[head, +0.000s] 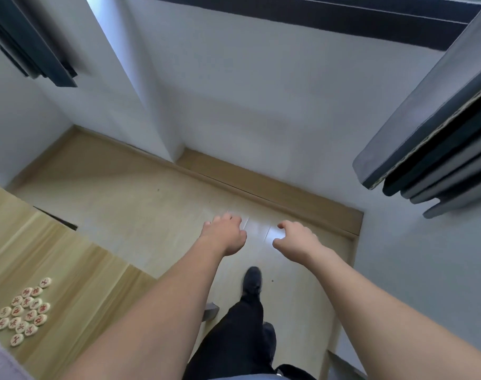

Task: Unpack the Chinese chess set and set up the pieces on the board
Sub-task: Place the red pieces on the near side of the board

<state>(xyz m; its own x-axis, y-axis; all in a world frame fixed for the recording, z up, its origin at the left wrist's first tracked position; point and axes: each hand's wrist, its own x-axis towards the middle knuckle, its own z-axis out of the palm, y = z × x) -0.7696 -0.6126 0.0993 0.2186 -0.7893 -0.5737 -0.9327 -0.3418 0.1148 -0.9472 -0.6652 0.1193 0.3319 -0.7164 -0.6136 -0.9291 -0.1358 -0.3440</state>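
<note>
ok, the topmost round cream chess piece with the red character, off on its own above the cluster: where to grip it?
Pinch the topmost round cream chess piece by its rim, coming from above. It lies flat on the light wooden table, a low disc, with bare table on its far and right sides for fingertips.

Two bare forearms, no sleeves showing, no watch, ring or band on either wrist. Left hand (pixel 225 237) and right hand (pixel 295 238) both uncovered, no gloves. Black trousers (pixel 234 338) down toward six o'clock, plain and unmarked. Black shoe (pixel 252 281) with a rounded toe, a second dark shoe (pixel 269 334) partly hidden just at four o'clock of the trouser leg. Sliver of blue-grey garment (pixel 250 377) at the bottom edge.
</note>
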